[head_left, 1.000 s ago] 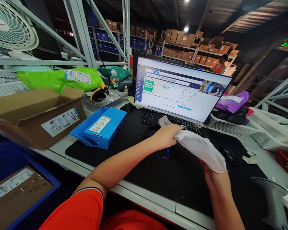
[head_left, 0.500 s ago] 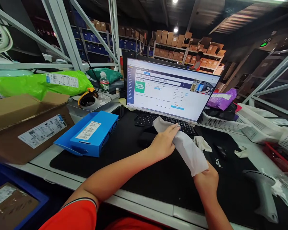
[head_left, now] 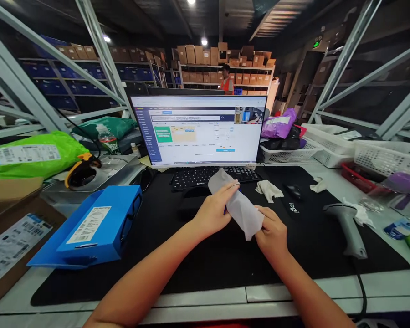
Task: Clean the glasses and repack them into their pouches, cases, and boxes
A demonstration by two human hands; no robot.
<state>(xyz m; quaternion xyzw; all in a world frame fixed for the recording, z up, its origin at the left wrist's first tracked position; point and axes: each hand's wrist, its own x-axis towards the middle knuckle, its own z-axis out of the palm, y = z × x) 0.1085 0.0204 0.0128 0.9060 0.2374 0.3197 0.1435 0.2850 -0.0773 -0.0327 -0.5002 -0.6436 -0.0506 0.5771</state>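
My left hand (head_left: 213,207) is closed on the middle of a thin white cloth (head_left: 244,214), thumb on top. Fingers of my right hand (head_left: 272,230) pinch the cloth's near right end. A bit of blue shows beside the left fingers; I cannot make out what it is. The cloth hangs above a black mat (head_left: 205,269), just in front of a keyboard (head_left: 194,177). Behind my left hand lies a dark object (head_left: 191,200), partly hidden. To the left sits a blue box (head_left: 114,205) with a white label.
A monitor (head_left: 201,132) stands behind the keyboard. At right are a mouse (head_left: 293,191), a crumpled cloth (head_left: 269,190), a grey scanner (head_left: 346,228) and white baskets (head_left: 389,157). A cardboard box (head_left: 17,237) and green parcel (head_left: 30,155) are at left. A person (head_left: 227,82) is far behind.
The view has turned to the right and levelled. Both hands still grip the white cloth; my right hand now shows its fingers more clearly along the cloth's end.
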